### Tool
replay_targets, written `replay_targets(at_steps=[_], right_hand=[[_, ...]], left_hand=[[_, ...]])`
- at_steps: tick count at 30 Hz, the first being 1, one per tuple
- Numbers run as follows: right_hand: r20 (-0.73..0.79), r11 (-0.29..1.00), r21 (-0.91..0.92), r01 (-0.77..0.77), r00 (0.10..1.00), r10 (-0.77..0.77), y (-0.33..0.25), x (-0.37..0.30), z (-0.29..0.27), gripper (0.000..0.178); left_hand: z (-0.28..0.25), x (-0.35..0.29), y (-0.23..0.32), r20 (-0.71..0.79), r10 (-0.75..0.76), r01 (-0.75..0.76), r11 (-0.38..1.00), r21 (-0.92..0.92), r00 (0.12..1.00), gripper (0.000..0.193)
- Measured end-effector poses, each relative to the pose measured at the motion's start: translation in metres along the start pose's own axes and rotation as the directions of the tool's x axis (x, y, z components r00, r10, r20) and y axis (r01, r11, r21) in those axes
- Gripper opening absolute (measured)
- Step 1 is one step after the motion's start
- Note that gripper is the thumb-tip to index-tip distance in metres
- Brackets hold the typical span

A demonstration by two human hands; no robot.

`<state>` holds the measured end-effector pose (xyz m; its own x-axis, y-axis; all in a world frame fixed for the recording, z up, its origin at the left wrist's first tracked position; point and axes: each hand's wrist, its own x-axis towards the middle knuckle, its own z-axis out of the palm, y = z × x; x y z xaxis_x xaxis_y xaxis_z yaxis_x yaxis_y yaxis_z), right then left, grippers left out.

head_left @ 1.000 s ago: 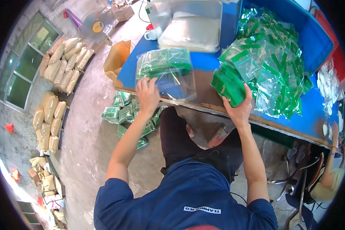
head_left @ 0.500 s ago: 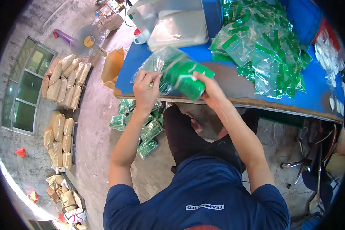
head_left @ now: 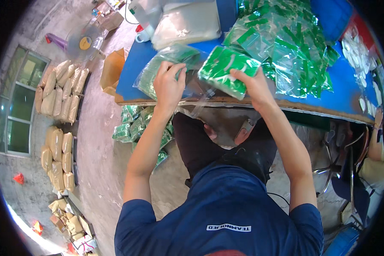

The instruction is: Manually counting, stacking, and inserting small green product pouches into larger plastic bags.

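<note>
My left hand (head_left: 170,85) is closed at the edge of a clear plastic bag (head_left: 147,77), which spreads over the front of the blue table and sags toward its edge. Gripped in my right hand (head_left: 258,87), thumb on top, is a stack of green-and-clear plastic packets (head_left: 226,70), tilted above the table's front edge. The stack and the bag are side by side, with a small gap between them. Behind the stack lies a large heap of green-striped clear packets (head_left: 286,55). A pile of flat clear bags (head_left: 187,25) rests further back.
A white mug (head_left: 145,35) stands by the flat bags. White pieces (head_left: 359,57) lie at the table's right end, near another person's arm (head_left: 376,138). Filled green packs (head_left: 132,128) are on the floor at left, below an open brown carton (head_left: 113,72). A fan (head_left: 85,42) stands beyond.
The green stack has moved right, away from the clear bag, in my right hand. My left hand stays with the bag. The whole view has shifted slightly.
</note>
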<state>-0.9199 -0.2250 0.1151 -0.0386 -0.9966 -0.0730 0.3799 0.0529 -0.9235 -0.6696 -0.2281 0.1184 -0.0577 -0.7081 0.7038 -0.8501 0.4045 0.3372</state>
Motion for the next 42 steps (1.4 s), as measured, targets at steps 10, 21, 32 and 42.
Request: replay_targets(at_steps=[10, 21, 32, 42], right_hand=[[0.103, 0.924, -0.017, -0.381, 0.919, 0.381, 0.034, 0.026, 0.036, 0.034], [0.122, 0.956, 0.0, -0.293, 0.949, 0.291, 0.06, 0.075, 0.114, 0.026], [0.488, 0.866, -0.204, -0.457, 0.719, 0.494, 0.052, 0.07, 0.072, 0.055], [0.092, 0.87, -0.422, -0.255, 0.943, 0.321, 0.089, 0.14, 0.071, 0.096]], left_hand=[[-0.001, -0.002, 0.015, 0.059, -0.058, 0.064, 0.992, -0.111, 0.997, 0.011], [0.007, 0.032, 0.042, -0.03, -0.085, 0.078, 0.981, -0.178, 0.996, 0.011], [-0.011, 0.039, -0.131, 0.345, -0.576, 0.67, 0.599, -0.439, 0.741, 0.07], [0.014, 0.024, -0.146, 0.798, -0.155, 0.805, 0.24, -0.542, 0.583, 0.085]])
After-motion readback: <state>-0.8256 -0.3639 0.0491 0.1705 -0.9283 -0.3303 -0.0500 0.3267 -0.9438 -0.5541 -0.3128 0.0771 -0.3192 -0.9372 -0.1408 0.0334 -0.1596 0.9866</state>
